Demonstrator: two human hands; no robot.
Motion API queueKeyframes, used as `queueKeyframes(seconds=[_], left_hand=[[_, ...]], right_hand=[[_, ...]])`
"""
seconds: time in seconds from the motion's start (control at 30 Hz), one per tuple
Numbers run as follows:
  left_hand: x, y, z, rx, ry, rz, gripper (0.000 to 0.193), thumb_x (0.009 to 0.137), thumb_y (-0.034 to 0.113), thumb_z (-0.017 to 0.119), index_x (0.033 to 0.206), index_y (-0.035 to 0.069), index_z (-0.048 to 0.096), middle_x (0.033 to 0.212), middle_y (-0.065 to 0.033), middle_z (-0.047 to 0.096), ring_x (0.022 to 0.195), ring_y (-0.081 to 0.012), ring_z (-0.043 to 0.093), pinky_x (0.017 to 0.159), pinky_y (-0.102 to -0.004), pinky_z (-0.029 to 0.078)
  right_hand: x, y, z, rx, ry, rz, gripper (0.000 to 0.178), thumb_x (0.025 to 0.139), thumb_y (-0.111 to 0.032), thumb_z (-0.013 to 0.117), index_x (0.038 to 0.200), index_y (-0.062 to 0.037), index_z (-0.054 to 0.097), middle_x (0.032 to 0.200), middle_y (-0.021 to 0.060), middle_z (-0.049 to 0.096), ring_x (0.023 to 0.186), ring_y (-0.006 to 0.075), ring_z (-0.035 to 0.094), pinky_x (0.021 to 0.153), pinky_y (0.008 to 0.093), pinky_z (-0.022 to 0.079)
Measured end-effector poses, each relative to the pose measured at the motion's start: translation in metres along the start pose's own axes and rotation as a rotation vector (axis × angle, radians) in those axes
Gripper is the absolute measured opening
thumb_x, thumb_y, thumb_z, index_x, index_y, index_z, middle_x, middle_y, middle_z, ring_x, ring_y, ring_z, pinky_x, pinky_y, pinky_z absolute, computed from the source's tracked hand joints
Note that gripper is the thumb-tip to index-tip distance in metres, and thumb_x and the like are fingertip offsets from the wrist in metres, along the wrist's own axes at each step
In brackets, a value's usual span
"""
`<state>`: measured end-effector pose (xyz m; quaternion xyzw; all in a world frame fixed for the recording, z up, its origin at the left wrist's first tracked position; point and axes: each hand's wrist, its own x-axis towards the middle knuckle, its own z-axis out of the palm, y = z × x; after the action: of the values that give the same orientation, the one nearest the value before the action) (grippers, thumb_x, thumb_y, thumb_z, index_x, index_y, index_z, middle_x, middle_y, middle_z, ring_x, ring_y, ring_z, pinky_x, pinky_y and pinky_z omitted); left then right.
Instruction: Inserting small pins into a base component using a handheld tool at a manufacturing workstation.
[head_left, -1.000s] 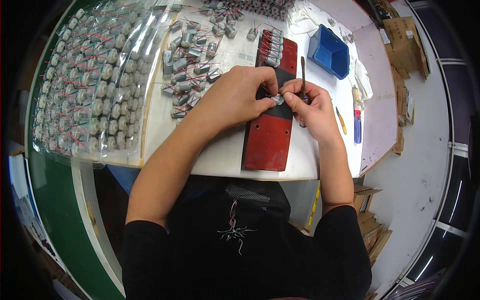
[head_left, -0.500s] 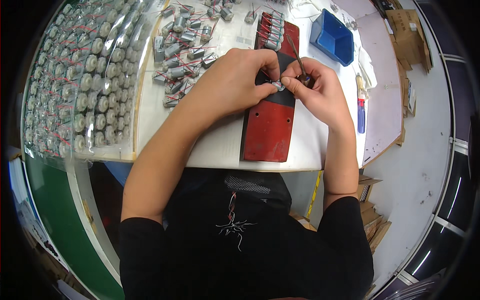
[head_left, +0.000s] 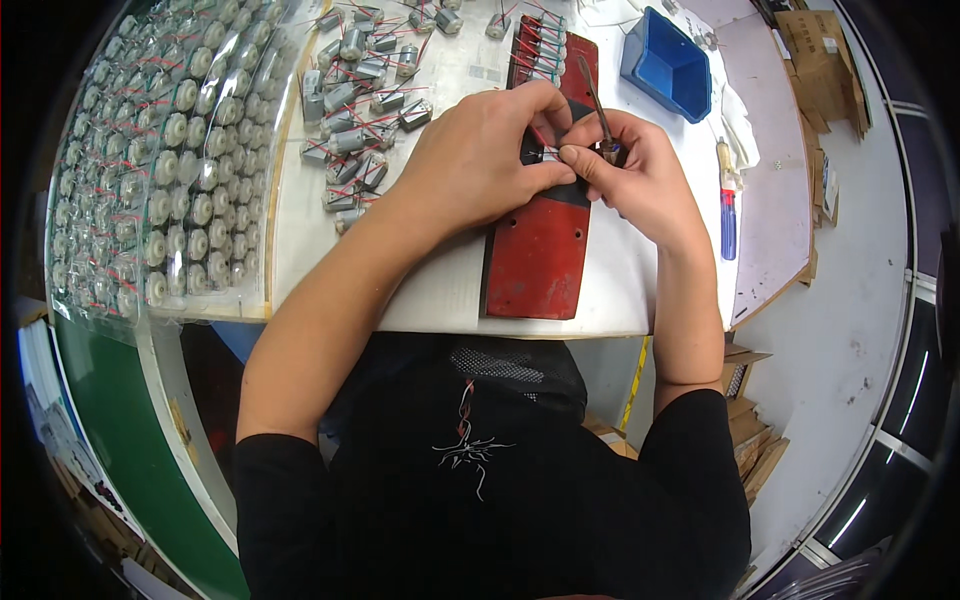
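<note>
Over the middle of a long red block (head_left: 536,265) with a black band, my two hands meet fingertip to fingertip. My left hand (head_left: 490,150) is closed, its thumb and forefinger pinching a small silvery motor (head_left: 550,154) with a red wire; most of the motor is hidden by the fingers. My right hand (head_left: 630,170) has its thumb and forefinger pressed together at the motor's right side. Held in that same hand is a slim pointed metal tool (head_left: 597,100), its tip aimed away from me. A row of small motors (head_left: 545,50) lies on the block's far end.
Loose grey motors with red and black wires (head_left: 345,140) lie scattered left of the block. Clear plastic trays of round parts (head_left: 190,180) cover the table's left side. To the right are a blue bin (head_left: 668,70) and a blue-and-red-handled screwdriver (head_left: 728,215).
My left hand has shifted slightly right, its thumb now farther over the motor. A red wire shows between the hands. The view has moved a little; both hands stay at the block.
</note>
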<state>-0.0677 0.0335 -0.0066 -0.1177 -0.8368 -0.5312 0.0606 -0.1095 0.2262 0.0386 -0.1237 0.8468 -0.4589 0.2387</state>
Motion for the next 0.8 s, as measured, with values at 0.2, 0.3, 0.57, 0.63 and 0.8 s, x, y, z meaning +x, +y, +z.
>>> queueKeyframes(seconds=[0.2,0.3,0.57,0.63,0.8], left_hand=[[0.002,-0.010,0.002,0.017,0.004,0.047,0.023,0.078,0.024,0.084,0.096,0.011,0.078,0.091,-0.0086,0.073,0.087,-0.0293,0.071,0.079,-0.0394,0.056],[0.004,-0.009,-0.002,-0.005,-0.041,0.015,0.024,0.077,0.026,0.085,0.097,0.012,0.082,0.091,-0.0076,0.073,0.086,-0.0282,0.071,0.078,-0.0375,0.057],[0.006,-0.011,-0.006,-0.048,-0.086,0.056,0.029,0.076,0.019,0.089,0.102,0.007,0.082,0.091,-0.0076,0.072,0.079,-0.0189,0.068,0.072,-0.0291,0.054],[0.005,-0.011,-0.007,-0.041,-0.085,0.050,0.029,0.075,0.021,0.088,0.101,0.008,0.082,0.092,-0.0082,0.073,0.081,-0.0218,0.069,0.074,-0.0314,0.055],[0.007,-0.008,-0.007,-0.044,-0.103,0.015,0.029,0.075,0.024,0.086,0.099,0.009,0.083,0.094,-0.0098,0.074,0.086,-0.0279,0.072,0.079,-0.0358,0.057]], right_hand=[[0.002,0.021,-0.004,-0.045,0.086,-0.123,0.016,0.093,-0.014,0.079,0.096,-0.0033,0.067,0.083,-0.0036,0.065,0.069,0.0035,0.056,0.059,0.0210,0.043],[-0.002,0.021,-0.013,-0.116,0.111,-0.189,0.018,0.096,-0.018,0.076,0.093,-0.0030,0.066,0.081,-0.0039,0.063,0.070,0.0050,0.056,0.061,0.0240,0.045],[-0.018,0.004,-0.027,-0.900,0.007,-0.535,0.033,0.106,-0.029,0.056,0.091,-0.0003,0.064,0.083,0.0143,0.068,0.069,0.0317,0.065,0.066,0.0409,0.051],[-0.013,0.002,-0.019,-1.007,0.011,-0.419,0.039,0.107,-0.032,0.052,0.090,-0.0008,0.067,0.082,0.0196,0.068,0.073,0.0380,0.065,0.067,0.0452,0.052],[-0.003,0.009,-0.013,-1.056,-0.006,-0.227,0.051,0.108,-0.037,0.044,0.084,-0.0016,0.070,0.073,0.0237,0.067,0.071,0.0432,0.066,0.067,0.0514,0.053]])
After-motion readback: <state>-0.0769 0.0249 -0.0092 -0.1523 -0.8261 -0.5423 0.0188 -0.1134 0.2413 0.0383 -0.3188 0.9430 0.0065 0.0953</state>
